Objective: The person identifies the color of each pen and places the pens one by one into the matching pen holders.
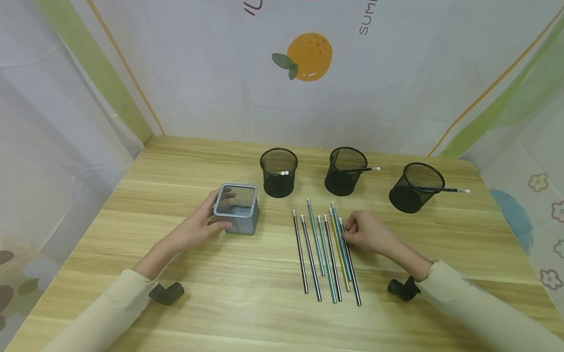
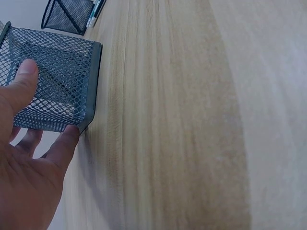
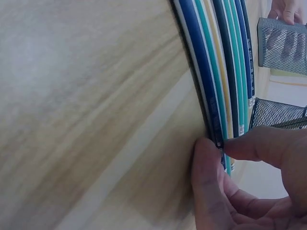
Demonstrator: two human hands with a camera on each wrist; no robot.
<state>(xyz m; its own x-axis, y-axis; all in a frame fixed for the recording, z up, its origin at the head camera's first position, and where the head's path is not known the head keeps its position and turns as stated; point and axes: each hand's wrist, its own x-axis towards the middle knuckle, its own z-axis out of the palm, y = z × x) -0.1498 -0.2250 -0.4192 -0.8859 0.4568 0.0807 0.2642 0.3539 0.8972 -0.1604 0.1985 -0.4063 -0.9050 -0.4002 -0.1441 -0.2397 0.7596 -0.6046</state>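
Note:
My left hand point(image 1: 192, 232) grips a square grey mesh pen holder point(image 1: 243, 224) at the left of the table. In the left wrist view the thumb lies on one mesh side of the holder point(image 2: 57, 76), with fingers at its lower edge. My right hand point(image 1: 370, 234) pinches the eraser end of a dark pencil point(image 1: 353, 279), the rightmost of a row of pencils. The right wrist view shows thumb and forefinger meeting on that dark pencil point(image 3: 194, 40). Beside it lie several teal pencils point(image 1: 316, 240), a yellow pencil point(image 1: 341, 268) and other dark pencils point(image 1: 301, 250).
Behind the pencils stand three round black mesh cups: a left cup point(image 1: 279, 185) with two white eraser tips showing, a middle cup point(image 1: 340, 183) and a right cup point(image 1: 406, 197), each of these two with a dark pencil leaning out. A patterned curtain point(image 1: 210, 78) hangs behind the table.

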